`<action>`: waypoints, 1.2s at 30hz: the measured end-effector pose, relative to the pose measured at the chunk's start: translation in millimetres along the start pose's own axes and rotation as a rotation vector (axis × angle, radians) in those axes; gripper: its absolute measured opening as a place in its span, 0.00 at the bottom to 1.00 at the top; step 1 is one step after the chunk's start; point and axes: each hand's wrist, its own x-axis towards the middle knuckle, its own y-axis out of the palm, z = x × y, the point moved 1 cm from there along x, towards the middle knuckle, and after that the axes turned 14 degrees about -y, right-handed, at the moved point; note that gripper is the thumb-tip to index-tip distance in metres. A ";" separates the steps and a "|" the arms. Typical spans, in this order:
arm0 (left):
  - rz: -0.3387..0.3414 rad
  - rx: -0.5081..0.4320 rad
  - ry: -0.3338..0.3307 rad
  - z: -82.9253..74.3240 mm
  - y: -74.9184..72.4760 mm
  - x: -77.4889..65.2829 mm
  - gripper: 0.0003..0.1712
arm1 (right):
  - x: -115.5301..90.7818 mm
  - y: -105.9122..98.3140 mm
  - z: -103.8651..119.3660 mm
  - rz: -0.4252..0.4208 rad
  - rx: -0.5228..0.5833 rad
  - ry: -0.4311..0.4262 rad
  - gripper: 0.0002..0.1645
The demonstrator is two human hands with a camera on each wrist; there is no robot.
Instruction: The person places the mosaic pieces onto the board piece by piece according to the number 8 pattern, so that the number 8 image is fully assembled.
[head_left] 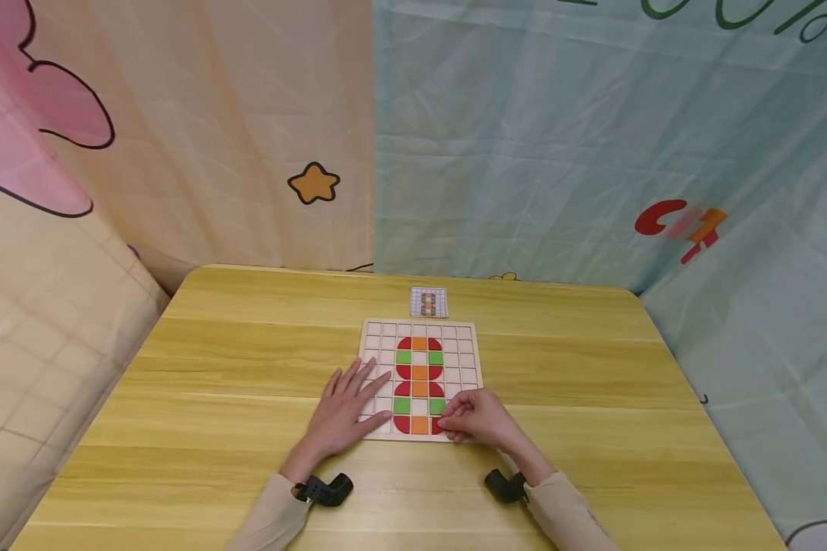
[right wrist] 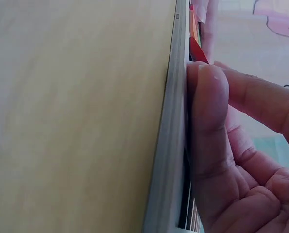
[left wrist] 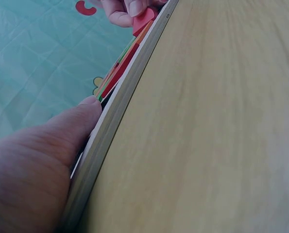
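Observation:
A square grid board [head_left: 462, 346] lies on the table. On it, red rounded, orange and green tiles form a figure-eight pattern, with orange tiles [head_left: 420, 389] down the middle and green tiles [head_left: 403, 405] at the sides. My left hand [head_left: 341, 417] rests spread on the board's left side, its thumb [left wrist: 81, 119] at the near edge. At the lower right corner of the pattern, my right hand [head_left: 481, 417] pinches a red rounded tile [right wrist: 197, 51] between thumb and finger. In the left wrist view this red tile [left wrist: 143, 22] is tilted up from the board.
A small card [head_left: 429, 303] printed with a similar pattern lies just beyond the board. The wooden table [head_left: 248, 329] extends around it, with printed curtains [head_left: 496, 153] behind. Each wrist wears a black device [head_left: 327, 490].

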 end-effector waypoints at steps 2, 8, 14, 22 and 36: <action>-0.003 -0.002 0.001 0.4 0.2 0.0 0.37 | 1.1 0.5 0.0 0.006 -0.010 -0.009 0.10; -0.023 -0.018 0.013 0.8 0.4 0.3 0.37 | 3.9 2.4 1.1 0.007 -0.074 -0.045 0.09; -0.012 -0.005 0.005 0.6 -0.3 1.1 0.38 | 5.2 4.7 5.9 0.001 -0.130 -0.062 0.09; 0.018 0.003 -0.005 -1.1 -1.6 0.5 0.37 | 3.4 7.7 9.2 -0.014 -0.168 -0.071 0.09; 0.002 -0.012 0.000 -0.9 -2.5 -0.4 0.37 | -2.3 5.5 4.9 0.018 -0.138 -0.085 0.12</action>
